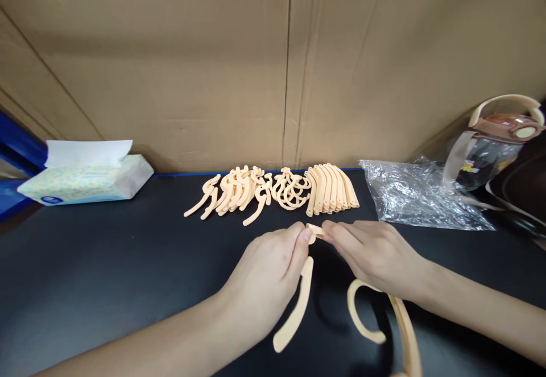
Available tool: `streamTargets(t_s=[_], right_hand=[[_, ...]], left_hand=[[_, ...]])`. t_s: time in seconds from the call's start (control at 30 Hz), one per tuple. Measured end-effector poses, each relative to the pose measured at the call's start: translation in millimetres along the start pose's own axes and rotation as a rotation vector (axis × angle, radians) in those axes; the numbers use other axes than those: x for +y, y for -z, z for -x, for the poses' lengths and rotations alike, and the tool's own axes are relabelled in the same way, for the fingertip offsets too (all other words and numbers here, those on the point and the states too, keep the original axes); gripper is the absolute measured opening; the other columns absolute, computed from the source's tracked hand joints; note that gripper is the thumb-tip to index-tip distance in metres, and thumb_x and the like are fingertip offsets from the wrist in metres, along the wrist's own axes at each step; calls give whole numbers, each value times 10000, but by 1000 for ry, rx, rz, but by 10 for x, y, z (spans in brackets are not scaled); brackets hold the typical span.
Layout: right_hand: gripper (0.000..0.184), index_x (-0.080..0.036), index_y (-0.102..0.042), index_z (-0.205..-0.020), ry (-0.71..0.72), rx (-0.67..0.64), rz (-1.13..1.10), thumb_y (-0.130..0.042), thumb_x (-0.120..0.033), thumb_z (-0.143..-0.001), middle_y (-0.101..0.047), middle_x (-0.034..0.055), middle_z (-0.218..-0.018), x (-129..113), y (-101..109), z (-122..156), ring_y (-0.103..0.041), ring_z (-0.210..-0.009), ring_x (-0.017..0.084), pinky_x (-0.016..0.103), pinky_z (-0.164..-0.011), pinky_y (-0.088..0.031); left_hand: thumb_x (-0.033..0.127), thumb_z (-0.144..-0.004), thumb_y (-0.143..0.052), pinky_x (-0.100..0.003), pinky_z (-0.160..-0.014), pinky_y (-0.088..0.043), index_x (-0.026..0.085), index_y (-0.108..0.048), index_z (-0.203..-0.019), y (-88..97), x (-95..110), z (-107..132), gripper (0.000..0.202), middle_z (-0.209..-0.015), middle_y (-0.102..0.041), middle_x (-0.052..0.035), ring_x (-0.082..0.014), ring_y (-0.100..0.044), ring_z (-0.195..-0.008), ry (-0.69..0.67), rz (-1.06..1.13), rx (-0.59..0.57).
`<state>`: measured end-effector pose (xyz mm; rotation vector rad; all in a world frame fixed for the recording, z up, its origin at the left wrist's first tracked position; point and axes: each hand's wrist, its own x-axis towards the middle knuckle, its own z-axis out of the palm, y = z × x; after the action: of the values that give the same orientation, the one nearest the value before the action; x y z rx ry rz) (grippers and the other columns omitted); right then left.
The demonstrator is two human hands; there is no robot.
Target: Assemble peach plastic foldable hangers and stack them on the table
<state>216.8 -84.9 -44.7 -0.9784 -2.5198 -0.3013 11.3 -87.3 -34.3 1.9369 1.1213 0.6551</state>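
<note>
Above the table's near part, my left hand (273, 257) is closed on a cream plastic hanger arm (294, 314), whose curved end hangs below the fingers. My right hand (373, 249) grips another part of the hanger, with its round hook (356, 309) and a second long arm (407, 331) hanging under the palm. Between the fingertips of both hands the hanger's joint (314, 230) shows; the fingers hide most of it, so I cannot tell whether the parts are locked together.
Behind the hands lie a pile of hanger arms (239, 189), several loose hooks (292, 189) and a row of straighter arms (330, 189). A tissue pack (85, 178) is at left. At right are a clear plastic bag (409, 195) and a drinking bottle (490, 149). Cardboard (191, 70) stands behind.
</note>
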Motion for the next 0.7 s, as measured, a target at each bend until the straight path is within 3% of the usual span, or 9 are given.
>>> streamTargets(t_s=[0.07,0.13,0.2,0.3,0.37,0.43,0.5,0.63,0.7], right_hand=[[326,-198,-552,-814,-236,-88,-330,-316,-244,-1035,-562,-21,-520,54,-14,-37,-514,-392,134,275,-426,-355],[361,-217,-513,-800,-572,-123,-748,-301,-383,-1039,-528,-48,-481,150,-12,-88,-473,-333,117,248,-378,-352],[357,-221,-512,-834,-802,0,-1027,-357,-493,-1008,-507,-63,-485,255,6,-144,-436,-322,111,240,-351,-328],[303,-210,-564,-847,-860,140,-1167,-498,-492,-936,-501,-55,-467,341,55,-215,-402,-378,104,232,-386,-308],[238,-204,-586,-846,-895,195,-1200,-554,-436,-893,-500,-46,-455,334,94,-246,-393,-425,105,222,-411,-303],[185,-204,-589,-875,-952,233,-1239,-558,-386,-877,-509,-46,-469,301,133,-261,-382,-435,98,207,-406,-288],[143,-210,-579,-916,-999,273,-1300,-547,-343,-874,-560,-41,-521,269,166,-263,-379,-416,86,191,-379,-268],[60,-215,-540,-879,-958,352,-1454,-577,-262,-872,-714,20,-747,251,200,-259,-536,-505,92,174,-417,-412],[106,-218,-508,-828,-943,410,-1497,-610,-211,-854,-747,36,-836,254,203,-266,-608,-587,97,181,-514,-510]], left_hand=[[398,-980,-291,-322,-603,-300,240,-364,-691,20,33,-2,337,-634,-419,29,-175,-420,-583,-51,-104,43],[387,-934,-335,-329,-616,-301,243,-357,-676,83,57,-47,297,-626,-407,24,-185,-421,-595,-92,-189,89],[362,-935,-346,-324,-618,-320,237,-404,-700,213,59,-155,273,-637,-434,22,-182,-443,-600,-86,-253,137],[364,-1016,-334,-307,-616,-385,215,-472,-738,531,-12,-420,344,-642,-470,24,-171,-494,-615,20,-319,234],[357,-1045,-376,-317,-664,-480,170,-584,-846,772,-116,-609,343,-727,-578,3,-174,-584,-683,110,-341,292],[383,-982,-594,-391,-801,-569,149,-623,-1138,976,-250,-756,282,-1086,-660,-63,-202,-661,-912,193,-361,345],[359,-968,-624,-450,-879,-570,164,-594,-1246,1097,-383,-832,341,-1245,-625,-93,-248,-650,-1050,261,-373,381],[363,-973,-611,-497,-953,-527,170,-571,-1286,1038,-494,-769,370,-1315,-590,-110,-273,-610,-1142,289,-363,487],[426,-1007,-496,-501,-1055,-425,149,-604,-1258,909,-429,-662,389,-1312,-606,-120,-318,-524,-1260,230,-292,431]])
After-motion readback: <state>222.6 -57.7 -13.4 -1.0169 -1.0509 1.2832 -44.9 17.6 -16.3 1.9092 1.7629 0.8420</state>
